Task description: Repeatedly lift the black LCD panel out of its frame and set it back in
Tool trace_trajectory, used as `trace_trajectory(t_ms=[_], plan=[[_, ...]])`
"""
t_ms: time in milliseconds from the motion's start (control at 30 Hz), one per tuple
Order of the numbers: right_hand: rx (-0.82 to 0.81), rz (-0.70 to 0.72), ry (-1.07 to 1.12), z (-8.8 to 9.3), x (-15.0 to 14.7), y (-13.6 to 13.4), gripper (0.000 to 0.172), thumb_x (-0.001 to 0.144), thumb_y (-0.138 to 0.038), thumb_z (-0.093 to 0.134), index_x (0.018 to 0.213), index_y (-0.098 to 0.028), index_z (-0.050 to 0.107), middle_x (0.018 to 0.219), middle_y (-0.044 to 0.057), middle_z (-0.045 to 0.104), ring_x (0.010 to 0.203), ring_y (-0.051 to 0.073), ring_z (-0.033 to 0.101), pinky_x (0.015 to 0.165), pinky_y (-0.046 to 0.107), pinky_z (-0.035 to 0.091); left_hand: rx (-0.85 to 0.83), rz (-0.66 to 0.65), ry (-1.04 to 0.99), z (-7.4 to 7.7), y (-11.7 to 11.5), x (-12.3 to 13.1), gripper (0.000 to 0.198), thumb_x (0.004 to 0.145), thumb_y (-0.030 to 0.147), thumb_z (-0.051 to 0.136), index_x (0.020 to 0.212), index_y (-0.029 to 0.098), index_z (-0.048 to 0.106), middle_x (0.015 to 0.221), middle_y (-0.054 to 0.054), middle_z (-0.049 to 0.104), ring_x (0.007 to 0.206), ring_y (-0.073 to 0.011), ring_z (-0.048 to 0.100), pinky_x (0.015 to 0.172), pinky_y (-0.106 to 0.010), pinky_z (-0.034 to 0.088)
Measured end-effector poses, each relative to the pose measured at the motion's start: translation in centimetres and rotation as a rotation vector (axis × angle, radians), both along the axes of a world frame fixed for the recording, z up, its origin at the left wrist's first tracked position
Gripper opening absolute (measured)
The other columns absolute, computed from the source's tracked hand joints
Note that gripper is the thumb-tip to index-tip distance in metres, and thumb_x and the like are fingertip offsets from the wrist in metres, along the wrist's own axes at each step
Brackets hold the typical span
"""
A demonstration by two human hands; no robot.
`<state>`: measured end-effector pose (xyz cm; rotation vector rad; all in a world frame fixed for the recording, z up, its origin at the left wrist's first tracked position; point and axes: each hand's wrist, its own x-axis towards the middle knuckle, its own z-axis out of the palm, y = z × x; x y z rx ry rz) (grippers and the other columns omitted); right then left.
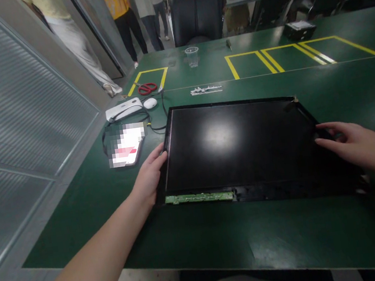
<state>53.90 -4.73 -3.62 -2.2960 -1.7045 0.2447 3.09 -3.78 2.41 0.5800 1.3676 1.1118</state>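
A black LCD display panel [237, 148] lies face up on the green tabletop in front of me, a bright reflection on its screen. Along its near edge, on the left half, runs a bare green circuit board [200, 198]. My left hand [150, 175] grips the panel's left edge, thumb on top and the other fingers partly hidden beneath. At the right edge, my right hand [349, 140] holds the frame between thumb and fingers. A small light-coloured piece [295, 98] shows at the panel's far right corner.
Left of the panel are a phone [128, 146] with a blurred screen, cables, a white box-like device [124, 108], a white mouse [150, 103] and red-handled scissors [147, 88]. Farther back stand a plastic cup [192, 57], small metal parts [206, 90] and a black box [300, 30]. People stand beyond.
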Motion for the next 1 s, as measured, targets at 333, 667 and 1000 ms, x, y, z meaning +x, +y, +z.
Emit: trace_trajectory(t_ms=[333,667,1000], plan=[[-0.007,-0.011,-0.052,-0.1,0.1,-0.1,0.071,0.075,-0.079,0.05,0.121,-0.031,0.075,0.096,0.012,0.068,0.071,0.033,0.065,0.072,0.06,0.06,-0.004,-0.045,-0.111,-0.5,0.3,-0.4,0.08,0.089,0.012,0.079,0.161,0.023,0.048,0.097,-0.007,0.084,0.063,-0.0209,0.079,0.059,-0.029,0.066],[-0.039,0.003,-0.046,0.5,-0.6,-0.2,0.072,0.075,-0.076,0.05,0.123,-0.029,0.075,0.099,0.014,0.068,0.083,0.036,0.068,0.078,0.059,0.059,0.062,-0.104,0.042,-0.7,0.5,-0.9,0.056,0.075,0.018,0.093,0.128,0.015,0.076,0.099,-0.009,0.084,0.076,-0.0219,0.08,0.055,-0.022,0.06],[-0.025,0.033,-0.098,-0.8,0.3,0.1,0.066,0.077,-0.07,0.055,0.123,-0.026,0.074,0.098,0.012,0.067,0.075,0.029,0.066,0.071,0.05,0.058,0.36,-0.208,0.325,-1.8,0.4,-2.2,0.049,0.072,0.057,0.092,0.109,0.026,0.087,0.164,-0.007,0.055,0.155,-0.038,0.043,0.126,-0.048,0.036]])
